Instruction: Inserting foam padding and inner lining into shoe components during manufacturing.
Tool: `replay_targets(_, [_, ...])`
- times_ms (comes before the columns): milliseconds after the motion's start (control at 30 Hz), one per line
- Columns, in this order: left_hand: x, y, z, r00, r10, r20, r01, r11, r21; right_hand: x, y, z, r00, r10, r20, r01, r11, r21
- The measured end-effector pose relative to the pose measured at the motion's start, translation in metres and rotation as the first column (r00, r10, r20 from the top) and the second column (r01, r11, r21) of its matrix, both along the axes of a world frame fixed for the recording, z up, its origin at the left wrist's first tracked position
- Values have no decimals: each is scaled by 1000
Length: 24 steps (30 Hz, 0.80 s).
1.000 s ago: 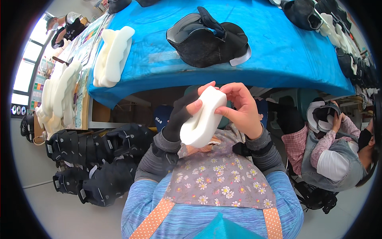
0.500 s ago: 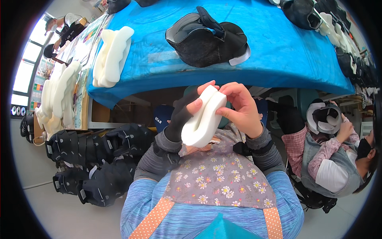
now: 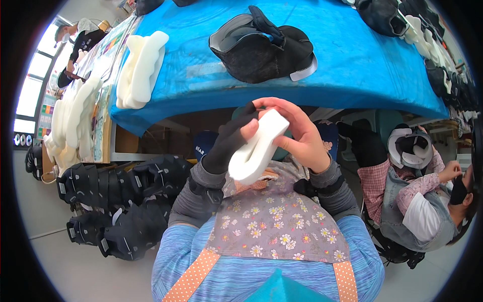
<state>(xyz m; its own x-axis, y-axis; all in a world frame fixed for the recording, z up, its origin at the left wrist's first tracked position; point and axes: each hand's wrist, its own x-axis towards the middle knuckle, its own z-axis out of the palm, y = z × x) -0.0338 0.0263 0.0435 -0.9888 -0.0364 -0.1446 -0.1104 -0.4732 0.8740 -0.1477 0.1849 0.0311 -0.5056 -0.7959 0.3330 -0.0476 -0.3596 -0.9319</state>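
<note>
In front of my chest I hold a thick white foam pad (image 3: pixel 255 151), bent over on itself so that a narrow slit runs between its two layers. My left hand (image 3: pixel 235 140), in a black fingerless glove, is closed round its left side with the thumb on top. My bare right hand (image 3: pixel 305 140) grips the right side, its thumb pressed on the foam and its fingers curving over the far end. Beyond my hands, a black fabric collar-shaped cover (image 3: pixel 256 55) with a raised flap and a white tab lies on the blue-covered table (image 3: pixel 347 70).
White foam pads (image 3: pixel 141 70) lie on the table's left corner, with more wavy foam pads (image 3: pixel 75 118) farther left. Several black padded pieces (image 3: pixel 131 201) are piled at my left. On my right sits a co-worker (image 3: pixel 417 206) with a grey-white ring-shaped piece (image 3: pixel 410 148).
My right fingers have moved from the near edge to wrap over the foam's far end. The foam has turned slightly. The co-worker at right has raised a hand toward the face.
</note>
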Motion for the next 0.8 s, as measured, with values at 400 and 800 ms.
replay_targets(400, [2,-20,-16,924,288,-250,-363,867,-341,-17,-1,-10,908,-227,351,189,972,139])
replay_targets(800, [-90,-134,-33,580,626,-521,-801,553,-227,-64,-63,80,984,-171,44,174,980,-97])
